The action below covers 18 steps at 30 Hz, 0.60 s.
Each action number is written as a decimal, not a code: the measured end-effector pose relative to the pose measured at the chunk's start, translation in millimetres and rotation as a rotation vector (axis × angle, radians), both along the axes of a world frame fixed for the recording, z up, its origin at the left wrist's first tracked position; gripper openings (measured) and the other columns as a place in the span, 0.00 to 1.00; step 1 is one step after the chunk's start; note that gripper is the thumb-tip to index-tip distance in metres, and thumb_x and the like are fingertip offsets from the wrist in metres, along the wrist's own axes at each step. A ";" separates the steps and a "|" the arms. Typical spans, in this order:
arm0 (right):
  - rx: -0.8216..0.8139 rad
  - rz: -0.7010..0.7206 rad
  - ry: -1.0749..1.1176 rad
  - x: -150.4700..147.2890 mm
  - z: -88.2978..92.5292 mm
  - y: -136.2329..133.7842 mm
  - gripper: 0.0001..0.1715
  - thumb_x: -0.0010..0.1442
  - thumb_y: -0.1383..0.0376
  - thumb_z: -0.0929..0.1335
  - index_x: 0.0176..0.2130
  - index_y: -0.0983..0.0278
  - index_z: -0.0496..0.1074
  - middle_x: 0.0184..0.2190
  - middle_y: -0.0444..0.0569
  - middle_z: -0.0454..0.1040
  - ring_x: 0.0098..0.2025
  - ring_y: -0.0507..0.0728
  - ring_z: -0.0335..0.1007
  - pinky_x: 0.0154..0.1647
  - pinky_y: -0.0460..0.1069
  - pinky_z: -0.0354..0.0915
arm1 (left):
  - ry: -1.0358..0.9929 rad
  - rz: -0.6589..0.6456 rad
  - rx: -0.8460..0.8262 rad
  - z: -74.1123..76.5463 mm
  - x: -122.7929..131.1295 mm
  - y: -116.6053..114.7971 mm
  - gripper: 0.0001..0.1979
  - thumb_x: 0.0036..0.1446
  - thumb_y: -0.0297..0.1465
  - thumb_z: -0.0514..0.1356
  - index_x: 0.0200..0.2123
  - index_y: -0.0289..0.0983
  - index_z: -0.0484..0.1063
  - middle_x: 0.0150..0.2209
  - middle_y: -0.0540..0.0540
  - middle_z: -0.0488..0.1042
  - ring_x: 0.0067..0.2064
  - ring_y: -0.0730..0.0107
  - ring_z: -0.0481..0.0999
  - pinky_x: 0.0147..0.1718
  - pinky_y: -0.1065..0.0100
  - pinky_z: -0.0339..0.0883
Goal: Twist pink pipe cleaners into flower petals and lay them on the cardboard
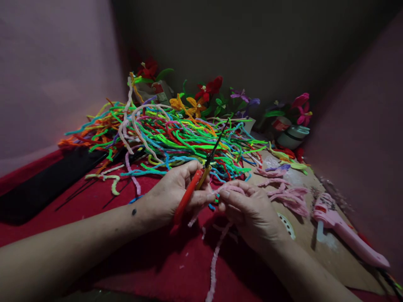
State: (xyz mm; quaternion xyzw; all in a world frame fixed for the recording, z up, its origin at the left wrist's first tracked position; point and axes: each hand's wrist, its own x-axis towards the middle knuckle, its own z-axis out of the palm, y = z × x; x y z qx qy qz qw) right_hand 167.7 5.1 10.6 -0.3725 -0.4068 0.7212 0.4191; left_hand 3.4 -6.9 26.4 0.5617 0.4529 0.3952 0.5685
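My left hand (176,193) is closed, with long-nose pliers (188,193) tucked in it. Their handles are red and yellow, and the thin dark jaws point up and away. Its thumb and fingertips also press on a fuzzy pink pipe cleaner (231,188). Opposite, my right hand (252,209) pinches the same pipe cleaner close to the left fingertips. A pale pink strand (214,260) hangs from below the right hand towards the front edge; whether it joins the held piece is hidden.
Behind the hands lies a heap of colourful pipe cleaners (189,138). Pipe-cleaner flowers (206,89) stand behind it. To the right, a cardboard sheet (308,260) bears pink petal shapes (289,197) and a pink glue gun (349,239). A black case (50,184) lies left on the red cloth (132,260).
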 end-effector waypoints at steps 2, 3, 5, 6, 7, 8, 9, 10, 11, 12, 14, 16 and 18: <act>0.005 -0.006 -0.009 -0.1 0.0 -0.5 0.10 0.45 0.65 0.73 0.25 0.69 0.71 0.15 0.44 0.69 0.14 0.42 0.50 0.14 0.40 0.42 | -0.022 -0.016 -0.011 -0.2 0.7 0.1 0.13 0.49 0.31 0.62 0.28 0.37 0.57 0.18 0.58 0.62 0.15 0.83 0.61 0.13 0.78 0.56; 0.008 -0.011 -0.011 -0.1 -0.1 -0.9 0.09 0.46 0.65 0.73 0.25 0.69 0.71 0.14 0.44 0.69 0.14 0.42 0.50 0.14 0.40 0.42 | -0.033 -0.020 -0.020 -0.2 0.9 0.2 0.13 0.49 0.31 0.61 0.28 0.37 0.57 0.18 0.58 0.62 0.14 0.83 0.60 0.13 0.78 0.56; 0.013 -0.019 -0.012 -0.3 -0.4 -1.5 0.09 0.46 0.65 0.73 0.25 0.69 0.71 0.15 0.44 0.69 0.14 0.43 0.51 0.15 0.40 0.43 | -0.056 -0.029 -0.038 -0.2 1.0 0.3 0.13 0.49 0.31 0.62 0.28 0.37 0.56 0.18 0.58 0.62 0.14 0.83 0.60 0.13 0.78 0.55; 0.016 -0.022 -0.012 -0.5 -0.4 -1.7 0.09 0.46 0.65 0.73 0.24 0.68 0.71 0.15 0.44 0.69 0.15 0.43 0.52 0.15 0.40 0.44 | -0.063 -0.035 -0.045 -0.2 0.8 0.3 0.13 0.49 0.31 0.62 0.28 0.37 0.57 0.18 0.58 0.62 0.15 0.83 0.60 0.13 0.78 0.55; 0.018 -0.025 -0.013 -0.7 -0.4 -1.9 0.09 0.45 0.65 0.73 0.24 0.68 0.70 0.15 0.44 0.69 0.15 0.43 0.52 0.15 0.40 0.44 | -0.063 -0.040 -0.049 -0.1 0.6 0.3 0.13 0.48 0.31 0.62 0.28 0.37 0.57 0.18 0.58 0.62 0.15 0.83 0.59 0.13 0.78 0.55; 0.021 -0.028 -0.018 -1.0 -0.2 -2.0 0.09 0.45 0.65 0.73 0.24 0.68 0.70 0.15 0.44 0.70 0.15 0.43 0.53 0.15 0.40 0.44 | -0.059 -0.043 -0.050 0.0 0.3 0.3 0.13 0.48 0.32 0.62 0.28 0.37 0.57 0.18 0.58 0.62 0.15 0.83 0.59 0.13 0.79 0.55; 0.025 -0.036 -0.027 -1.3 0.0 -2.2 0.09 0.45 0.66 0.73 0.24 0.68 0.70 0.15 0.44 0.70 0.15 0.43 0.53 0.15 0.40 0.45 | -0.052 -0.046 -0.049 0.1 0.0 0.3 0.13 0.48 0.32 0.62 0.29 0.37 0.58 0.18 0.58 0.62 0.16 0.83 0.59 0.14 0.79 0.54; 0.032 -0.042 -0.036 -1.8 0.2 -2.3 0.09 0.45 0.66 0.73 0.24 0.68 0.70 0.15 0.44 0.70 0.15 0.43 0.53 0.15 0.40 0.45 | -0.042 -0.045 -0.048 0.4 -0.1 0.2 0.13 0.48 0.32 0.62 0.29 0.37 0.58 0.18 0.58 0.62 0.16 0.83 0.59 0.14 0.79 0.54; 0.040 -0.049 -0.041 -2.2 0.3 -2.4 0.09 0.45 0.66 0.73 0.24 0.68 0.70 0.15 0.44 0.70 0.15 0.43 0.54 0.16 0.40 0.46 | -0.030 -0.042 -0.045 0.9 0.0 0.0 0.13 0.48 0.32 0.62 0.29 0.36 0.58 0.19 0.58 0.61 0.16 0.83 0.59 0.14 0.79 0.54; 0.047 -0.054 -0.042 -2.6 0.3 -2.5 0.09 0.45 0.66 0.73 0.24 0.68 0.70 0.15 0.44 0.70 0.16 0.43 0.55 0.17 0.40 0.48 | -0.017 -0.041 -0.043 1.5 0.2 -0.1 0.13 0.48 0.32 0.62 0.29 0.36 0.58 0.19 0.58 0.61 0.17 0.83 0.59 0.15 0.78 0.54; 0.059 -0.064 -0.035 -2.9 0.1 -2.7 0.08 0.45 0.66 0.73 0.24 0.68 0.70 0.16 0.44 0.70 0.17 0.44 0.58 0.18 0.40 0.50 | 0.014 -0.040 -0.034 2.7 1.3 -0.2 0.12 0.48 0.32 0.61 0.29 0.37 0.58 0.20 0.58 0.61 0.17 0.83 0.59 0.15 0.78 0.53; 0.061 -0.075 -0.025 -2.5 0.0 -2.3 0.09 0.44 0.66 0.73 0.23 0.68 0.70 0.15 0.43 0.69 0.17 0.44 0.58 0.18 0.40 0.51 | 0.054 -0.031 -0.027 3.3 2.3 0.4 0.12 0.48 0.32 0.61 0.28 0.37 0.57 0.20 0.58 0.60 0.18 0.83 0.59 0.16 0.77 0.53; 0.056 -0.100 -0.032 -1.4 0.3 -1.0 0.09 0.44 0.66 0.73 0.24 0.68 0.70 0.15 0.42 0.69 0.16 0.44 0.57 0.18 0.40 0.50 | 0.109 -0.008 -0.011 2.2 1.5 1.5 0.12 0.49 0.33 0.58 0.27 0.38 0.54 0.20 0.58 0.58 0.18 0.81 0.58 0.16 0.76 0.53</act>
